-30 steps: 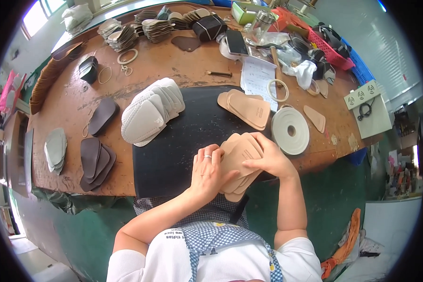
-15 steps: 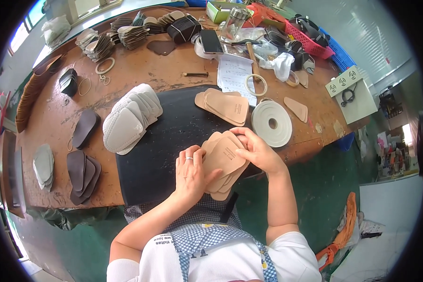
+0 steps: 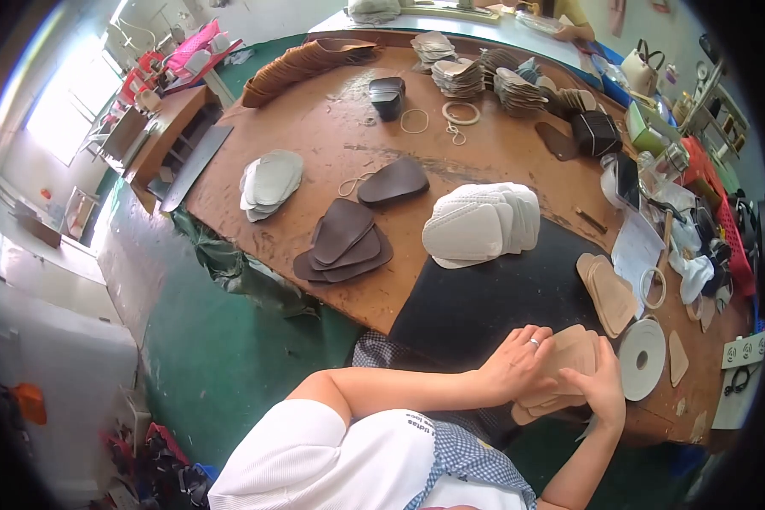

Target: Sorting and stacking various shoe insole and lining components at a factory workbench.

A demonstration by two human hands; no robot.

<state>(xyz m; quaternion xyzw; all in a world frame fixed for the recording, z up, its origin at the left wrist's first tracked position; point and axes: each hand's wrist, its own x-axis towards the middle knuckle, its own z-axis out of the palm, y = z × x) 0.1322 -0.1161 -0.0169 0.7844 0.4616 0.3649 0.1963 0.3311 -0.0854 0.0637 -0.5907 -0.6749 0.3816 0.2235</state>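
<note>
A fanned stack of tan leather pieces (image 3: 575, 347) with rounded ends is held between both hands, over the table's near edge. My left hand (image 3: 518, 364), with a ring on one finger, grips its left side. On the right side my right hand (image 3: 602, 384) clasps the same stack, its thumb across the front. More tan pieces (image 3: 609, 295) lie just beyond, at the right edge of a black mat (image 3: 484, 299). Close to my right hand is a roll of white tape (image 3: 632, 379). A stack of white stitched pieces (image 3: 476, 228) rests on the mat's far left part.
Dark brown pieces (image 3: 348, 236), another dark brown piece (image 3: 394, 181) and a grey-white stack (image 3: 271, 181) lie on the left of the table. Bundled pieces (image 3: 459, 79) stand at the back. A phone (image 3: 627, 180), paper (image 3: 636, 248) and a red basket (image 3: 736, 246) are at right.
The view has swung left, so the table and hands appear farther right, and the floor and window at left have come into view. Both hands keep hold of the tan stack.
</note>
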